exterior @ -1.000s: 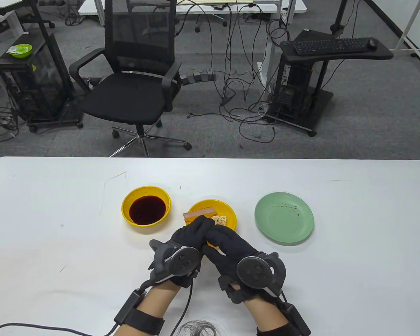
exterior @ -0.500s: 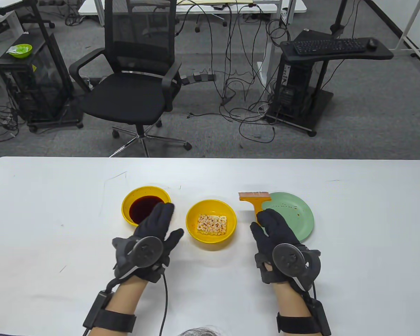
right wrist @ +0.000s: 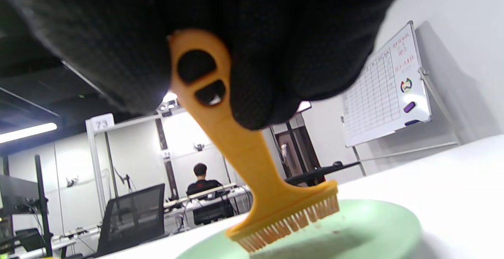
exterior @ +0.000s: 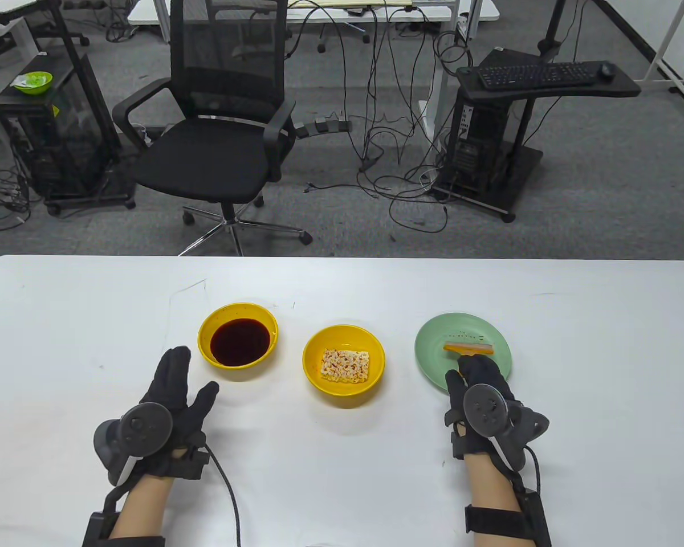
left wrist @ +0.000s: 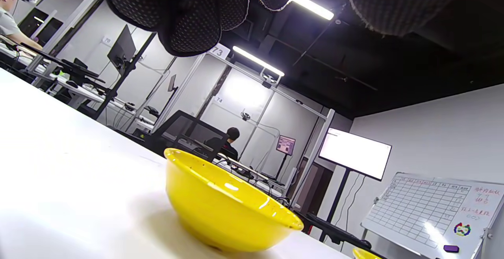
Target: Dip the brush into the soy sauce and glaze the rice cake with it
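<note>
Gloved fingers of the left hand [exterior: 174,393] lie stretched out and spread at the lower left of the table view, the grip apart and holding nothing, hovering or resting on the white counter [exterior: 342,456]; which of the 2 cannot be told. Just above and to its right sits a yellow bowl [exterior: 205,333] filled with dark soy sauce [exterior: 240,341]; in the left wrist view that bowl [left wrist: 220,208] stands close under the fingertips [left wrist: 189,19], which hang in from the top edge without touching it.

At the centre of the table view, a second yellow bowl [exterior: 313,376] holds the rice cake [exterior: 345,365], a pale speckled rectangle lying flat inside.

Right of that, a green plate [exterior: 433,364] carries a few dark specks. The right hand [exterior: 481,387] reaches over the plate's near rim, its grip clamped on the orange handle of the brush [exterior: 468,348]. In the right wrist view the fingers [right wrist: 275,54] wrap the handle near its 2 holes, and the brush [right wrist: 256,164] tilts down so that its bristles meet the plate [right wrist: 354,227].
</note>
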{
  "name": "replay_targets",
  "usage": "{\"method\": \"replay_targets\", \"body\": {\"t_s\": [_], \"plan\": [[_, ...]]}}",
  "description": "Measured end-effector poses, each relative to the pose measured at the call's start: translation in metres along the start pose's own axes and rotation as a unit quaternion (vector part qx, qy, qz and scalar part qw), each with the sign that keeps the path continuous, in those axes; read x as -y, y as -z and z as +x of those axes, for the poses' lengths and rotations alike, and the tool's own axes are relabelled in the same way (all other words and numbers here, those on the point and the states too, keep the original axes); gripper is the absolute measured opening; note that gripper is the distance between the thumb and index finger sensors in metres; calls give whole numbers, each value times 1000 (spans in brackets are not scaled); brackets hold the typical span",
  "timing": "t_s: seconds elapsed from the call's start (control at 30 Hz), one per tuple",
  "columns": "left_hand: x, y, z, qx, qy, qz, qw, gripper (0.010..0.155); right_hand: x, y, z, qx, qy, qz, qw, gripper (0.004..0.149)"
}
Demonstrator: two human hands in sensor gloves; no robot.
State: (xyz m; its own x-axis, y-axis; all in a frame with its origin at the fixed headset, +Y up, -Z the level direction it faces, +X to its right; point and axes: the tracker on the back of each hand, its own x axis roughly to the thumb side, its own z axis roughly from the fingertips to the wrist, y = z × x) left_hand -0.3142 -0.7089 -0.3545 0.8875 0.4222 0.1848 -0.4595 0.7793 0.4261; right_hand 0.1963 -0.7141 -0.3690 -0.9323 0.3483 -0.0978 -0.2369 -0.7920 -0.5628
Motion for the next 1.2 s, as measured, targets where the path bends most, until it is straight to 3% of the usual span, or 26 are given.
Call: {"method": "replay_targets", "body": {"t_s": [0.23,0.47,0.6,0.8,0.9,1.0,1.2], "plan": [[1,-8,-13,-18,-13,-3,1000,80,-13,1,-2,-41,-25,104,993,46],[1,-11,-31,-47,-19,-7,999,80,-28,0,-8,-62,-37,161,984,50],[7,-11,-34,-56,-24,-18,998,80,-30,1,-11,-68,-40,162,984,53],[13,-11,-33,-57,-31,-31,997,80,-20,1,-8,-72,10,146,987,72],[16,-11,-31,-54,-31,-37,997,80,-12,0,9,-46,54,133,989,80],[21,-12,-31,-57,-28,-46,997,80,-10,-3,28,-10,115,157,981,90],[24,-11,-25,-52,-24,-54,997,79,-7,-15,60,42,170,159,972,94]]}}
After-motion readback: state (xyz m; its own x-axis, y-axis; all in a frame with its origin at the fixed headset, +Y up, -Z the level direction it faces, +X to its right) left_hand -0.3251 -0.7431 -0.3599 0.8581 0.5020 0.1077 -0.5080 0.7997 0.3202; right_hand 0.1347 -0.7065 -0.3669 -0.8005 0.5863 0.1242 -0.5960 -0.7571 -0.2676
